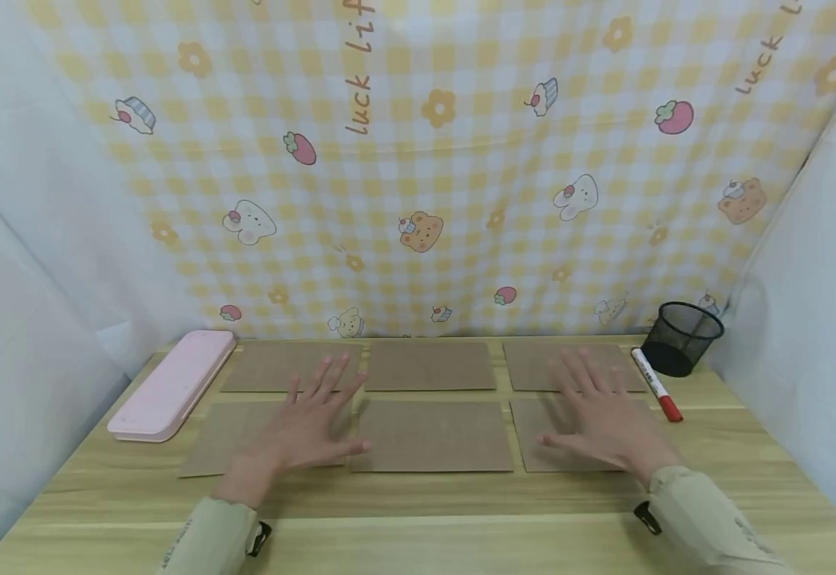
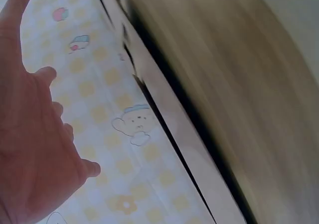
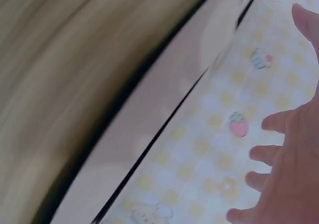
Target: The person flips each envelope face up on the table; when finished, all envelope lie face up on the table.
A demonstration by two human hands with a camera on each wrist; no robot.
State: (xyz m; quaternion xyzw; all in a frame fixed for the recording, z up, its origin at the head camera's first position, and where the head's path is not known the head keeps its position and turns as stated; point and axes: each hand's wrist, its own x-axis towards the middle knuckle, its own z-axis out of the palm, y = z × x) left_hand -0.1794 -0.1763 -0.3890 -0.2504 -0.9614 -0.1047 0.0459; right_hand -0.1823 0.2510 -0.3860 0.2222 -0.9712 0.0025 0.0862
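Brown cardboard rectangles lie flat in two rows on the wooden table. Spread fingers mark my left hand (image 1: pixel 310 427), which is over the front left cardboard piece (image 1: pixel 223 443) and reaches toward the back left cardboard piece (image 1: pixel 267 367). My right hand (image 1: pixel 600 423), its fingers also apart, is over the front right cardboard piece (image 1: pixel 532 459) and partly covers the back right cardboard piece (image 1: pixel 528 363). Neither hand holds anything; whether they touch the cardboard I cannot tell. In the wrist views, the left palm (image 2: pixel 35 129) and right palm (image 3: pixel 294 159) show with fingers extended.
Between the hands lie the front middle cardboard piece (image 1: pixel 430 436) and back middle cardboard piece (image 1: pixel 432 366). A pink case (image 1: pixel 173 387) sits at the left. To the right are a red-capped marker (image 1: pixel 655 382) and a black mesh pen cup (image 1: pixel 682 339). A checked curtain (image 1: pixel 446 184) hangs behind.
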